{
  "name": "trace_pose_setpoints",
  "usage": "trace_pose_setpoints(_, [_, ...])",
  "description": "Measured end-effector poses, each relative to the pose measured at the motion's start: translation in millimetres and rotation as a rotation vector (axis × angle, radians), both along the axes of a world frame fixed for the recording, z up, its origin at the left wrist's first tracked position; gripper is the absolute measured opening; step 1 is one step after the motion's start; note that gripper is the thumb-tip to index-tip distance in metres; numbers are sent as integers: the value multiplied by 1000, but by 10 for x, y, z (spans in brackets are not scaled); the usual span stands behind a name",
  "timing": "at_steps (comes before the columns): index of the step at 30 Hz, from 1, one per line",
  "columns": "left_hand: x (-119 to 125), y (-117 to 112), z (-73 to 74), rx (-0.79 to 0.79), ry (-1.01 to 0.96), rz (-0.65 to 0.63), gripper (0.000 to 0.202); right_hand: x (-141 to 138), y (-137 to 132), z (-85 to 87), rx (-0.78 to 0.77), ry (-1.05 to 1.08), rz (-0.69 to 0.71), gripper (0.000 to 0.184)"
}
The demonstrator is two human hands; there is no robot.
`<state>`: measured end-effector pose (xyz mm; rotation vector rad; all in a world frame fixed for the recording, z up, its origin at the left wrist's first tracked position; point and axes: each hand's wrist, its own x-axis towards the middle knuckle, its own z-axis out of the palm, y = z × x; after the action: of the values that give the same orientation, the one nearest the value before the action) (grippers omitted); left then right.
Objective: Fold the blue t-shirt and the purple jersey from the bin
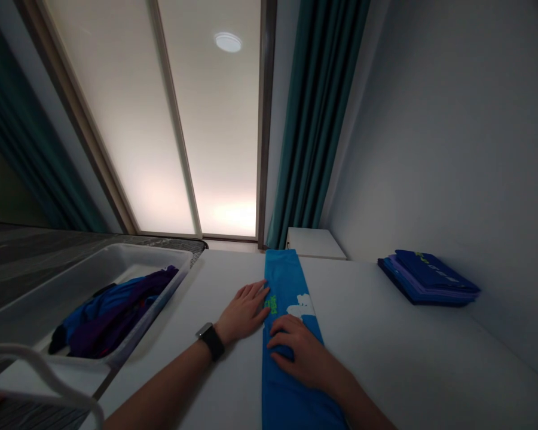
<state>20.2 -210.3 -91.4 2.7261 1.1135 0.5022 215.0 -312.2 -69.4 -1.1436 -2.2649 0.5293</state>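
Note:
A bright blue garment (287, 370), folded into a long strip, lies on the white table in front of me. It carries a green and white print. My left hand (245, 310), with a dark watch on its wrist, rests flat at the strip's left edge, fingers stretched out and tips touching the cloth. Lower down, my right hand (302, 352) lies on top of the strip with its fingers loosely bent and apart. Neither hand grips the cloth. The strip's near end runs out of view at the bottom.
A translucent plastic bin (116, 254) at the left holds rumpled blue and purple clothes (116, 313). On the right of the white table (385, 364), near the wall, sits a stack of folded garments (430, 280). A white cabinet (316, 242) stands beyond the far edge.

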Motion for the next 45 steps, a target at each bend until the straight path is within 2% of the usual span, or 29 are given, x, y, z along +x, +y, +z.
trace_pose_setpoints(3, [-38, -57, 3, -27, 35, -105, 53, -14, -12, 11, -15, -10, 19, 14])
trace_pose_setpoints(6, [-78, -114, 1, -34, 46, -135, 54, -18, -19, 16, -30, -18, 14, 11])
trace_pose_setpoints(10, [-101, -230, 63, -17, 30, -146, 51, 4, 19, -11, 25, 8, -98, 12])
trace_pose_setpoints(14, [-109, -453, 202, 2, -25, -157, 32, 53, 93, -80, 71, 11, -204, 16])
trace_pose_setpoints(19, [-168, -788, 289, -86, -16, -147, 8, 79, 129, -140, 73, -12, -208, 17])
trace_pose_setpoints(24, [-164, -1000, 161, -82, 19, -116, 20, 73, 129, -160, 72, -34, -205, 17])
trace_pose_setpoints(30, [-39, -1132, 2, -4, 39, 23, 15, 73, 133, -175, 65, -38, -210, 17])
trace_pose_setpoints(36, [-4, -1201, -12, 102, 90, 25, 3, 70, 129, -186, 61, -35, -208, 18])
trace_pose_setpoints(45, [-12, -1165, -65, 147, 67, -7, 7, 70, 131, -183, 50, -38, -210, 18])
